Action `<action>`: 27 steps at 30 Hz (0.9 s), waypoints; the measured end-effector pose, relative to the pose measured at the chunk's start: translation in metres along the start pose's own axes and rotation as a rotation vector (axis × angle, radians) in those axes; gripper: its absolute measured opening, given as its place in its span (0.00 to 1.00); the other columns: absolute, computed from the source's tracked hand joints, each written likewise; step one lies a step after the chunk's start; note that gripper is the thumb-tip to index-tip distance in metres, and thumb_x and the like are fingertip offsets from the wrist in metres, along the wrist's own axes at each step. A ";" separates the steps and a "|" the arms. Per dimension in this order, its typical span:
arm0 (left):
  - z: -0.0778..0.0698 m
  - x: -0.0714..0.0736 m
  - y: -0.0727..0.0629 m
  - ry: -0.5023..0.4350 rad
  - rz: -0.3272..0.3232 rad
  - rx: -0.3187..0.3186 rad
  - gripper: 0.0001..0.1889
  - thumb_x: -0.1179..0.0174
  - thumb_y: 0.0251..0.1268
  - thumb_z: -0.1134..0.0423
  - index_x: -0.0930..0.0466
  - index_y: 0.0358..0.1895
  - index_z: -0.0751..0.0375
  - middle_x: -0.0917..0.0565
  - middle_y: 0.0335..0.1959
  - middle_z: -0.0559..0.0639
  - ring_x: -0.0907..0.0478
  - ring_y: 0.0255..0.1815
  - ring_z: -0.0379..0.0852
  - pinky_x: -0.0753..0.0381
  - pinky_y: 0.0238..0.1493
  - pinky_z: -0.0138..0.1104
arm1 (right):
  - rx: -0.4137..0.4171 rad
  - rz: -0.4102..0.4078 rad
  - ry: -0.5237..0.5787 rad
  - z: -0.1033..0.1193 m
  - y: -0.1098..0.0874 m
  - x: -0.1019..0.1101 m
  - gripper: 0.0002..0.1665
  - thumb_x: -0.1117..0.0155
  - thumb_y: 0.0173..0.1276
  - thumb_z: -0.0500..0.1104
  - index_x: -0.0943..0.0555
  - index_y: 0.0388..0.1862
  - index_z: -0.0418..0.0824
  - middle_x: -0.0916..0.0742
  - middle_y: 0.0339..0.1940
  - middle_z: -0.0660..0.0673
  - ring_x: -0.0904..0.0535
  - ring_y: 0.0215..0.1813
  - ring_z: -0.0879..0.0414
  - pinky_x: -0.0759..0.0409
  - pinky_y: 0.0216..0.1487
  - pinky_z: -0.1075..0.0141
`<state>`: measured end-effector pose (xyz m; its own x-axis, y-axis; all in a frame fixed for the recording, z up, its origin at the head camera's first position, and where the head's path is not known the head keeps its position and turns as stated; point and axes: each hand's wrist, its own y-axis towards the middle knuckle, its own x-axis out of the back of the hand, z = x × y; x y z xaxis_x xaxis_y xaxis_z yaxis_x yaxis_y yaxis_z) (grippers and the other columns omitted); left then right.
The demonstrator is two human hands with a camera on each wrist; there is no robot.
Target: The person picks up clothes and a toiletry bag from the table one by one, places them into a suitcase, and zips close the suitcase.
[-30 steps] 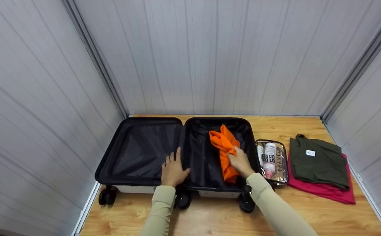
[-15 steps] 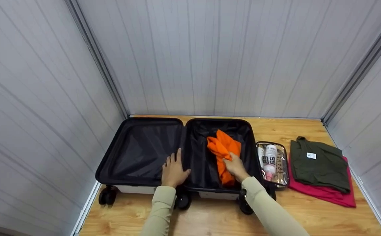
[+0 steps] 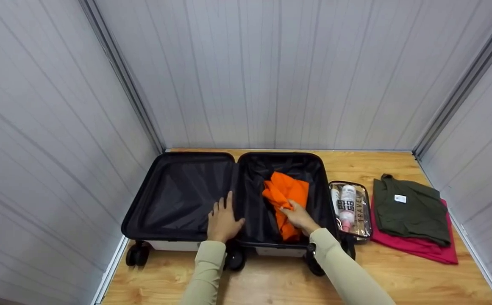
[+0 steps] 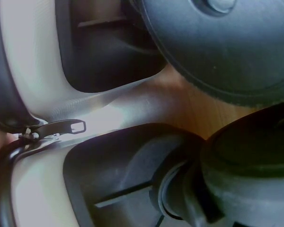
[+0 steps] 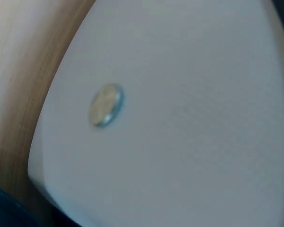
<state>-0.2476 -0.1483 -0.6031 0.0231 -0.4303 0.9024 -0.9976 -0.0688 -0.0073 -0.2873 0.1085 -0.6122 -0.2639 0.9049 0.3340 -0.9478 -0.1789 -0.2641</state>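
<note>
An open suitcase [image 3: 178, 235] with black lining lies flat on the floor, its two halves side by side. In its right half lies a bunched orange garment [image 3: 294, 189], and my right hand [image 3: 300, 217] pinches the near part of it. My left hand [image 3: 223, 220] rests with straight, spread fingers at the front of the seam between the halves. Close up in the left wrist view are a zipper pull [image 4: 61, 127] and a dark wheel [image 4: 227, 52]. The right wrist view holds the white shell [image 5: 189, 118] with a round metal stud [image 5: 105, 105]; neither wrist view shows the garment.
Right of the suitcase sits a clear travel pouch [image 3: 362, 212] with bottles inside. Beyond it a dark green shirt [image 3: 411, 218] lies on a crimson garment [image 3: 447, 254]. Pale panel walls [image 3: 262, 76] rise behind and at both sides of the wood floor [image 3: 271, 279].
My right hand has shifted a little left and toward me. The orange garment moved with it and now lies lower and spreads wider. My left hand has stayed in place.
</note>
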 end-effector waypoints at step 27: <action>-0.001 0.001 -0.001 -0.018 -0.016 -0.005 0.51 0.31 0.64 0.46 0.52 0.84 0.50 0.38 0.79 0.66 0.41 0.79 0.68 0.38 0.73 0.65 | 0.074 0.439 -0.108 0.001 -0.008 -0.002 0.47 0.42 0.77 0.61 0.44 0.84 0.39 0.40 0.84 0.35 0.48 0.84 0.37 0.47 0.82 0.42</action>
<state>-0.2463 -0.1476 -0.6020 0.0400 -0.4452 0.8945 -0.9974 -0.0713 0.0091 -0.2791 0.1076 -0.6103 -0.6568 0.6925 0.2983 -0.7512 -0.5670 -0.3379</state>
